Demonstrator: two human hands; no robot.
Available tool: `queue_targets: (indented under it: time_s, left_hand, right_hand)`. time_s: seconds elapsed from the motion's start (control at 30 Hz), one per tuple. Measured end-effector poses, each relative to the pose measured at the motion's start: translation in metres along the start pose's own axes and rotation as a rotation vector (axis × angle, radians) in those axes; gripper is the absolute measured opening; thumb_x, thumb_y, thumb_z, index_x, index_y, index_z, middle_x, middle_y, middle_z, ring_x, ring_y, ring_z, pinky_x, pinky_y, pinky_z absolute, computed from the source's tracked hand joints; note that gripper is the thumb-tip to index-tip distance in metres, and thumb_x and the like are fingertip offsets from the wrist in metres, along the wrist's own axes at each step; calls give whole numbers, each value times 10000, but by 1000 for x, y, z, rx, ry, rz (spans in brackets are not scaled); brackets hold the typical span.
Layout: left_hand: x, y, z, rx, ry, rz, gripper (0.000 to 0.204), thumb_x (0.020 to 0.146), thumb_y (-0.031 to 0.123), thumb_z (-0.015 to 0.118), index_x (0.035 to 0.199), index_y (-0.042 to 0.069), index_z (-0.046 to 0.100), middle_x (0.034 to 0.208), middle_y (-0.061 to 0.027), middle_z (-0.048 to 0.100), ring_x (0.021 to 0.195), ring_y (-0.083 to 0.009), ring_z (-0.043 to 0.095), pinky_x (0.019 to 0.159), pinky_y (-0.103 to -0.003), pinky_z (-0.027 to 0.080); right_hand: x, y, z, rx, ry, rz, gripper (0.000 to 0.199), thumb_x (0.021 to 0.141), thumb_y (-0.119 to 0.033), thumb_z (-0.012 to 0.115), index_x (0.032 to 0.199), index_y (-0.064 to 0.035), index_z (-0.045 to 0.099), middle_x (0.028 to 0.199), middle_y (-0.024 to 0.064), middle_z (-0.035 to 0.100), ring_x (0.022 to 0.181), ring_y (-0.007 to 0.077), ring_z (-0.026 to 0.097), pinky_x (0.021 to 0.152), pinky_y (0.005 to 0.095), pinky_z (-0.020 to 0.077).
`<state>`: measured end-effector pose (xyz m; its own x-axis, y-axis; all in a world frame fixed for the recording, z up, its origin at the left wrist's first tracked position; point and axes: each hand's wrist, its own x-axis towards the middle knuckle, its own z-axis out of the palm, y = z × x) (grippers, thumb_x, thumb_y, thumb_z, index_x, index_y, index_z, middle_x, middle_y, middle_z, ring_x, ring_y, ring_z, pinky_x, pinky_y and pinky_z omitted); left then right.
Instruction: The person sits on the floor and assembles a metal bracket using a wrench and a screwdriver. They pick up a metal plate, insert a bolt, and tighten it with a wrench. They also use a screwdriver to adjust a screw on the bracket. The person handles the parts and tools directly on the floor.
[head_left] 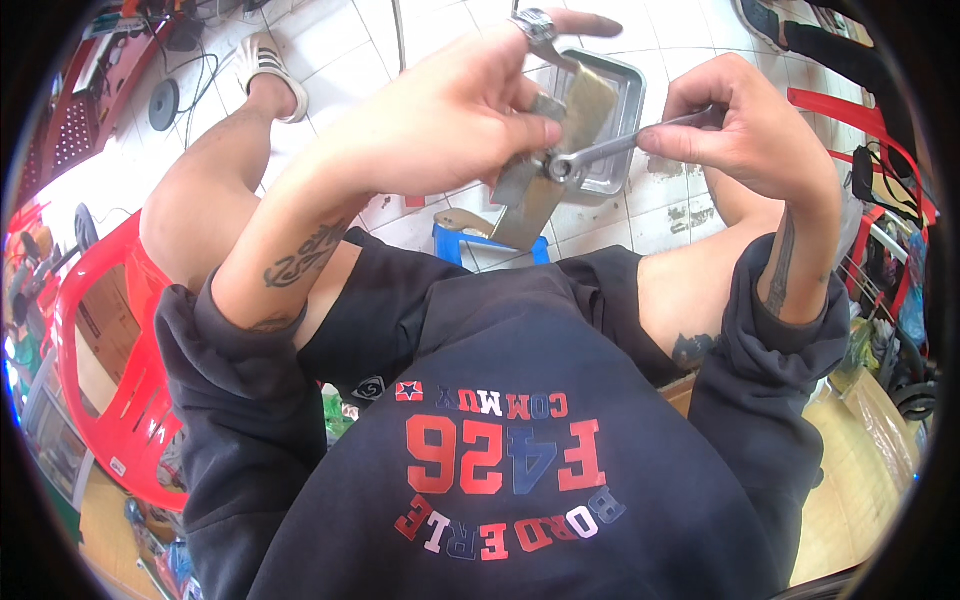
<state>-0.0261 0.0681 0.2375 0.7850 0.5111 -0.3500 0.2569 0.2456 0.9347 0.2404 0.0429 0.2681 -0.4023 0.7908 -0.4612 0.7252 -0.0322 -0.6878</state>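
My left hand (pixel 465 130) is closed around a flat metal part with crossing blade-like arms (pixel 535 208), thumb pressed near its middle and the index finger stretched out. A shiny silver ring-like piece (pixel 533 24) shows at that finger. In my right hand (pixel 740 130) is a wrench (pixel 612 148), gripped by its far end between thumb and fingers. The wrench's round end lies at the centre of the metal part, seemingly over a nut or bolt. Behind and below the part is a silver metal tray (pixel 641 100), partly hidden.
Under the part stands a low blue stool (pixel 452 243) with a tan object (pixel 462 220) on it. A red plastic chair (pixel 90 330) is at the left, another red chair edge (pixel 835 108) at the right. Another person's shoe (pixel 760 22) shows far right on the tiled floor.
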Motion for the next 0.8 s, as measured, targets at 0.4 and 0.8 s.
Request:
queue_targets:
  time_s: [0.4, 0.8]
  left_hand:
    - [24, -9, -20, -469, 646, 246, 718, 941, -84, 525, 1541, 201, 255, 841, -41, 647, 566, -58, 503, 468, -191, 383]
    - [11, -11, -6, -83, 436, 48, 638, 943, 45, 630, 1506, 86, 334, 945, -135, 693, 577, -79, 596, 473, -219, 482]
  right_hand:
    - [11, -29, 48, 265, 36, 18, 445, 1051, -324, 509, 767, 3, 612, 637, -12, 534, 615, 85, 460, 574, 271, 385]
    - [-11, 0, -22, 14, 278, -271, 110, 900, -104, 732, 919, 5, 733, 702, 9, 662, 587, 34, 568, 491, 183, 422]
